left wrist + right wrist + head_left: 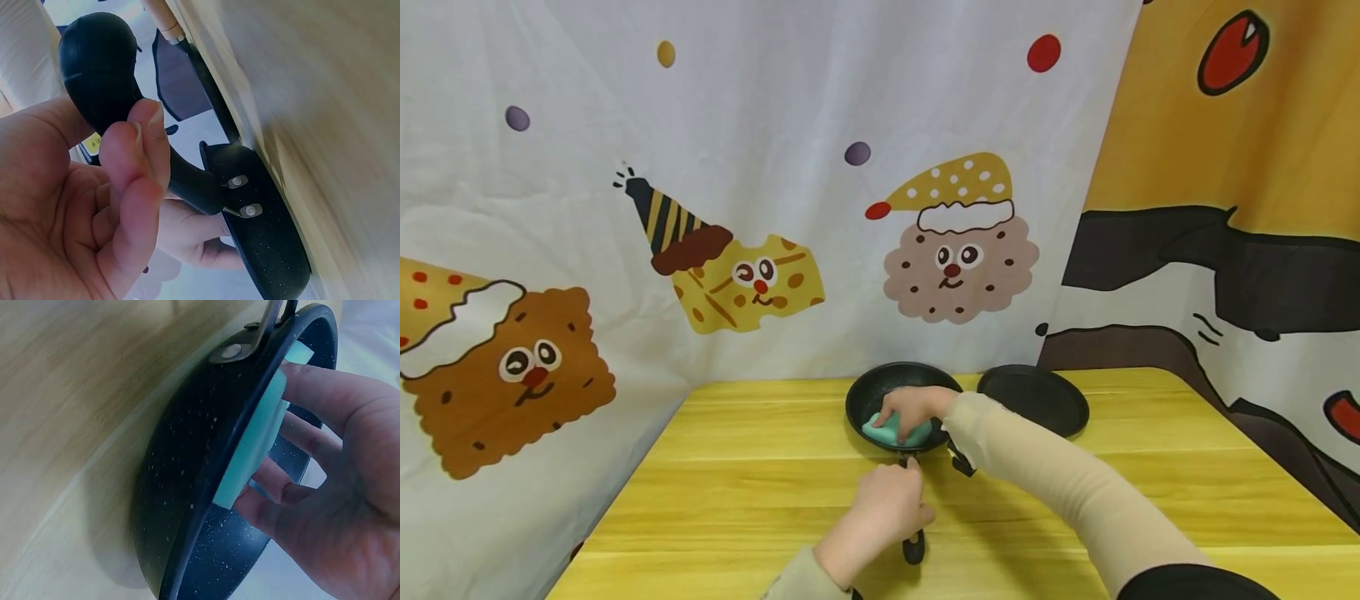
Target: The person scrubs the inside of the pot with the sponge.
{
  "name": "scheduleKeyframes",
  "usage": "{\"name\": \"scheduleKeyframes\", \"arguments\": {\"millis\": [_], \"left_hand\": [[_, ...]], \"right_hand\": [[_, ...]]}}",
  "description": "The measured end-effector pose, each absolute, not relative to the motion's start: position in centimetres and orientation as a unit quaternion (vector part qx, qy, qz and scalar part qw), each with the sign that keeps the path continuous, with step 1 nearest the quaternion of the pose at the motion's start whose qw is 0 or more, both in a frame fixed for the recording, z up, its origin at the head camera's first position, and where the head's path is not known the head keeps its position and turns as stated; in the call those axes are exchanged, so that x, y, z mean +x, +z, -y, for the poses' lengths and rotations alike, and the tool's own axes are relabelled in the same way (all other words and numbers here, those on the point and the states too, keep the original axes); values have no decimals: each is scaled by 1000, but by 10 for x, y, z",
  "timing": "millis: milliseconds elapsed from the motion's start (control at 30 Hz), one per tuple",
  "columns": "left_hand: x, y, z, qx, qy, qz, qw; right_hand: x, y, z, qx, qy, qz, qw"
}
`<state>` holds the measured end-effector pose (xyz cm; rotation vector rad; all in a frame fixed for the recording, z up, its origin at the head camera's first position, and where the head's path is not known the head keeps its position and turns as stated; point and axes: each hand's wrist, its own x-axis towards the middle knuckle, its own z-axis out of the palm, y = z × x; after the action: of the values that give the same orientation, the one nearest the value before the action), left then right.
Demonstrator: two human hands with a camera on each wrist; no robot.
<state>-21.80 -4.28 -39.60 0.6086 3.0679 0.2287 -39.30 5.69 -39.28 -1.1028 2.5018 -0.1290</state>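
Observation:
A black frying pan (pixel 866 387) with pale speckles stands on the table, its handle (pixel 913 552) towards me. My left hand (pixel 883 506) grips that handle; in the left wrist view its fingers curl round the dark grip (pixel 100 56). Over the pan, my right hand (pixel 916 407) holds a teal sponge (pixel 889 430) against the inside. The right wrist view shows the fingertips and thumb pinching the sponge (pixel 250 456), which lies inside the rim near the riveted handle bracket (pixel 232 352). Part of the sponge is hidden by the fingers.
A flat, round black pan or plate (pixel 1033 398) lies to the right of the frying pan, partly behind my right sleeve (pixel 1060 475). The yellow wood-grain table (pixel 737 475) ends at a white curtain (pixel 760 125) with cartoon prints.

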Motion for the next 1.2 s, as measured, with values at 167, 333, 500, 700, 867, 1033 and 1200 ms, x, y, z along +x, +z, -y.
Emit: {"name": "scheduleKeyframes", "arguments": {"millis": [167, 333, 500, 700, 867, 1033, 1200], "left_hand": [[-219, -397, 41, 187, 79, -979, 5], [-221, -396, 43, 185, 83, -979, 5], [-221, -397, 44, 179, 75, -981, -9], [-222, -397, 45, 171, 65, -983, -25], [-223, -393, 45, 170, 74, -983, -14], [-221, -391, 45, 173, 81, -982, 7], [-219, -393, 44, 175, 78, -981, 12]], "right_hand": [[-392, -393, -51, -408, -39, -891, 195], [-394, -395, -46, -420, -41, -883, 204], [-396, -396, -41, -420, -47, -880, 219], [-396, -388, -32, -387, -32, -892, 231], [-397, -387, -29, -394, -34, -893, 215], [-397, -394, -26, -400, -44, -894, 196], [-397, -401, -22, -388, -46, -903, 181]]}}
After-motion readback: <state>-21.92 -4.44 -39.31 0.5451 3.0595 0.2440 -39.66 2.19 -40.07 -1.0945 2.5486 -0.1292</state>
